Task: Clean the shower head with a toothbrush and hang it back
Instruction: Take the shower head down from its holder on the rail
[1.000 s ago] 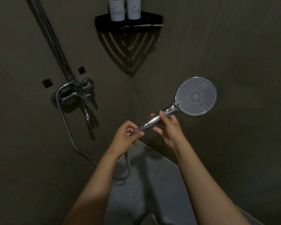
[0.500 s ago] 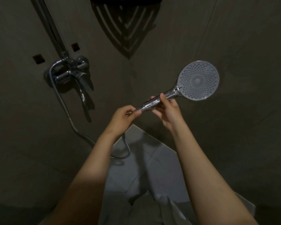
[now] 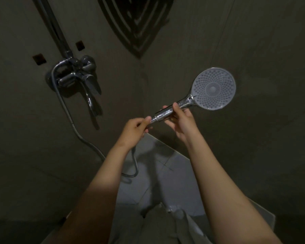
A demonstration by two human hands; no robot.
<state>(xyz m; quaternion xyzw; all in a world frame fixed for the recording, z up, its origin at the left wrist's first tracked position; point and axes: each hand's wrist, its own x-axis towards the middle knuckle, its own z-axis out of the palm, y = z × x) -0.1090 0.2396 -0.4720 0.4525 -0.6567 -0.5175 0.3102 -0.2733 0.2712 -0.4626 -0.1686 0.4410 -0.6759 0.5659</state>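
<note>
A chrome shower head (image 3: 213, 88) with a round grey nozzle face points toward me, its handle slanting down to the left. My right hand (image 3: 180, 120) grips the middle of the handle. My left hand (image 3: 134, 132) pinches the handle's lower end where the hose (image 3: 67, 111) joins. No toothbrush is in view.
The hose loops from the wall mixer tap (image 3: 77, 76) down to the floor (image 3: 158, 169) and up to the handle. A vertical riser pipe (image 3: 55, 27) rises above the tap. The corner shelf's shadow (image 3: 136, 23) falls on the dark tiled walls. Light cloth (image 3: 165, 224) lies below.
The camera tilted down, so the corner shelf with bottles left the view. Both hands kept their grip on the shower head handle, which stays at about the same angle.
</note>
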